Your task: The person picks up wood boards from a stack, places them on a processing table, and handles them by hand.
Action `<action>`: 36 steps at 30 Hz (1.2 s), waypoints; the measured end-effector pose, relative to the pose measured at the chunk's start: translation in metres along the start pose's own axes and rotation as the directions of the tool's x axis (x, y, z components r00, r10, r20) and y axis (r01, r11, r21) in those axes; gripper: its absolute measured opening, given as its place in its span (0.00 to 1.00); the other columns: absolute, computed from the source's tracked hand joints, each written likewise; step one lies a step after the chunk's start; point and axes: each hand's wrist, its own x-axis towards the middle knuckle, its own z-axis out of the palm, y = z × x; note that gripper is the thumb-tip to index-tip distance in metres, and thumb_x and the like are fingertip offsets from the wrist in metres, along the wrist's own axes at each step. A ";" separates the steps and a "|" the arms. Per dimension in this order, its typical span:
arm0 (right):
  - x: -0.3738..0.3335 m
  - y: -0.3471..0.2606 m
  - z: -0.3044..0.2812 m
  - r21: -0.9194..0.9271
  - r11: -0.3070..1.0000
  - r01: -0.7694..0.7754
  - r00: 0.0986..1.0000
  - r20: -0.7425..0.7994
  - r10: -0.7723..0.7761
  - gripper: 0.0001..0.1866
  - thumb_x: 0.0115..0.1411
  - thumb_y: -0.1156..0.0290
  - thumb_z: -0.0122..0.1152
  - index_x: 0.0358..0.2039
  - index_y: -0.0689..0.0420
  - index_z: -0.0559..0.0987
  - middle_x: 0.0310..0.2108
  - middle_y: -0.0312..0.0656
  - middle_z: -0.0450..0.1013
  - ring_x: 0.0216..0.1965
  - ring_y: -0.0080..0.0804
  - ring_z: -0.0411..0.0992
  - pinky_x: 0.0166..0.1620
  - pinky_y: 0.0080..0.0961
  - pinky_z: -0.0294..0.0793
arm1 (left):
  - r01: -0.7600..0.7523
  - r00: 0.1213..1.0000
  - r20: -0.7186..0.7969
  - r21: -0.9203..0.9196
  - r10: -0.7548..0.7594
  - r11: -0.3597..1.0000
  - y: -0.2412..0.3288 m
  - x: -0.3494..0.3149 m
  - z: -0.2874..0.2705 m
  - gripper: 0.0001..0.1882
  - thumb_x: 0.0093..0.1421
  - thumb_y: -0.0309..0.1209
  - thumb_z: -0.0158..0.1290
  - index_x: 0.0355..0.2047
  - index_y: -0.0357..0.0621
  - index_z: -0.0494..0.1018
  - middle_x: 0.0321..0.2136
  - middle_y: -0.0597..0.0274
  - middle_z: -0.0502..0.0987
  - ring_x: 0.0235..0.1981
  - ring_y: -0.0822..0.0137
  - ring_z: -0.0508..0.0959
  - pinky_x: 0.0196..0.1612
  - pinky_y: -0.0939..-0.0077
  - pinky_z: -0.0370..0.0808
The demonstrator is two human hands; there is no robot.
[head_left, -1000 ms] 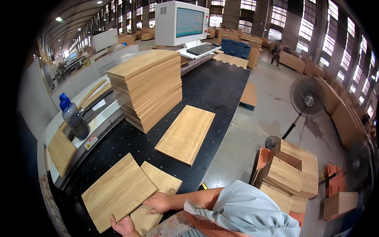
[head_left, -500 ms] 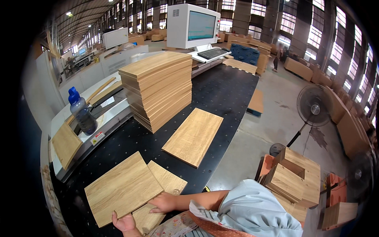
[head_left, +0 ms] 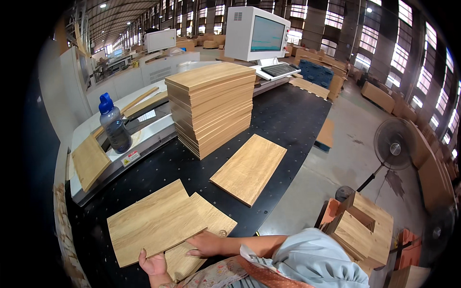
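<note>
Two light wood-grain panels overlap at the near side of the black table. My left hand (head_left: 152, 263) grips the near edge of the upper panel (head_left: 151, 221), its thumb on top. My right hand (head_left: 205, 243) is at that panel's near right edge, its fingers partly hidden there, over the lower panel (head_left: 216, 214). The lower panel shows round holes near its right end and near edge. Farther off, a separate single panel (head_left: 249, 169) lies flat, beside a tall stack of like panels (head_left: 218, 113).
The black table (head_left: 307, 115) has a dotted surface. A blue-capped bottle (head_left: 115, 129) and a leaning board (head_left: 90, 163) are at the left. A monitor (head_left: 259, 36) and keyboard (head_left: 279, 70) stand behind. Right, on the floor, are stacked wooden parts (head_left: 355, 235) and a fan (head_left: 394, 148).
My view has shifted, so the table and stack appear farther right. The upper panel has turned slightly and its near right corner appears lower over the other panel. Both hands stay at its edges.
</note>
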 end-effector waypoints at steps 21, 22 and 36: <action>-0.001 0.002 0.000 -0.024 0.998 0.052 0.996 -0.065 -0.054 0.31 0.56 0.53 0.53 0.53 0.62 0.64 0.50 0.61 0.63 0.53 0.57 0.61 0.56 0.42 0.58 | 0.007 0.995 0.100 0.043 -0.011 0.999 -0.002 0.001 0.000 0.31 0.52 0.27 0.50 0.57 0.39 0.57 0.55 0.51 0.64 0.57 0.51 0.63 0.58 0.49 0.61; -0.002 0.001 -0.002 -0.042 0.998 0.045 0.997 -0.064 -0.047 0.31 0.57 0.52 0.53 0.53 0.62 0.64 0.50 0.61 0.63 0.53 0.57 0.61 0.56 0.42 0.58 | 0.011 0.995 0.097 0.040 -0.015 0.999 -0.002 0.000 0.000 0.30 0.52 0.27 0.50 0.57 0.38 0.57 0.55 0.50 0.64 0.57 0.51 0.63 0.58 0.49 0.61; -0.004 0.010 0.007 -0.049 0.997 0.055 0.994 -0.087 -0.059 0.31 0.57 0.52 0.53 0.53 0.62 0.63 0.50 0.62 0.63 0.52 0.60 0.60 0.56 0.44 0.57 | 0.014 0.992 0.121 0.076 -0.023 0.997 -0.004 0.001 0.001 0.32 0.52 0.28 0.50 0.58 0.42 0.56 0.57 0.52 0.62 0.58 0.51 0.61 0.58 0.46 0.59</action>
